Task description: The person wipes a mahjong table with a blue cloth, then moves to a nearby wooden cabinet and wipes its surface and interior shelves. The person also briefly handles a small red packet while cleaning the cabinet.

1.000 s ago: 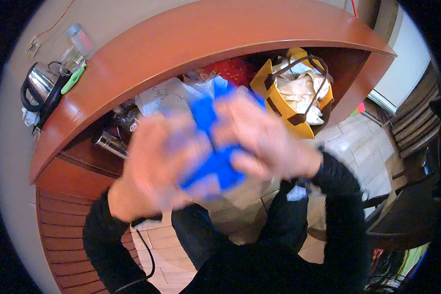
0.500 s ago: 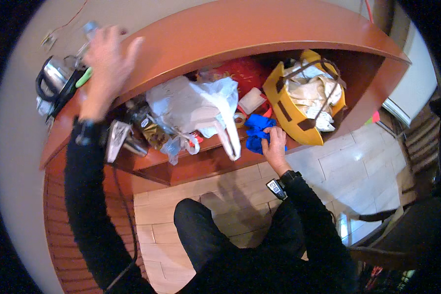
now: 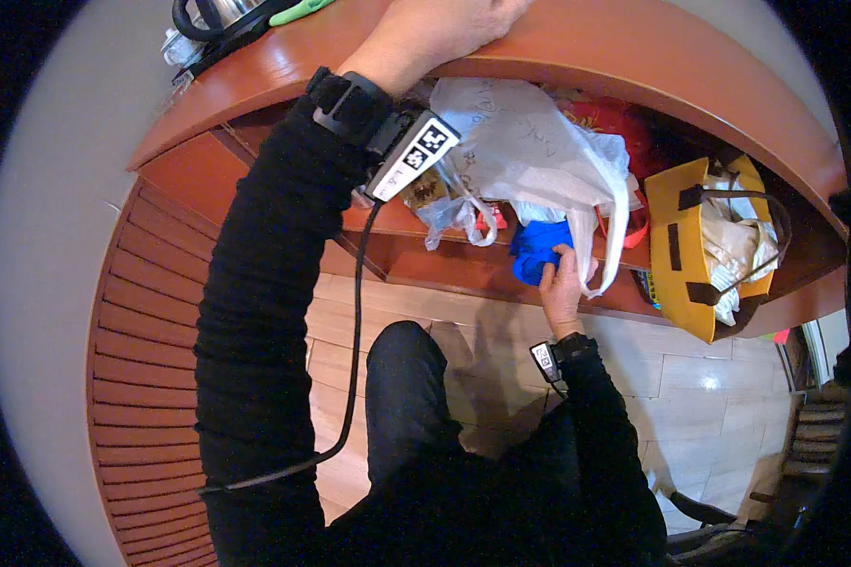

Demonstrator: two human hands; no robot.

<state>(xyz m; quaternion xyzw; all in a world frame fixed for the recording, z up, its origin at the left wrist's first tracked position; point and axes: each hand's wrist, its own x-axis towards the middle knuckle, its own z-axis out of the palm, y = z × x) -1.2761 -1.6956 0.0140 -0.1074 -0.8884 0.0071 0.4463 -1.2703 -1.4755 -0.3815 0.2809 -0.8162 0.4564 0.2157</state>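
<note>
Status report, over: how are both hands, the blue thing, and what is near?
Left hand at cabinet top, partly out of view. Right hand holding blue cloth. White plastic bag hanging close beside it.

White bag handles [image 3: 620, 231] crowd my right hand [image 3: 563, 295] (yellow bag [image 3: 698, 246] farther right); I have room toward my left knee [image 3: 405, 352].

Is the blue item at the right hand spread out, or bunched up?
Bunched up: the blue item forms a creased lump at the right hand. Whether neatly folded, I cannot tell.
</note>
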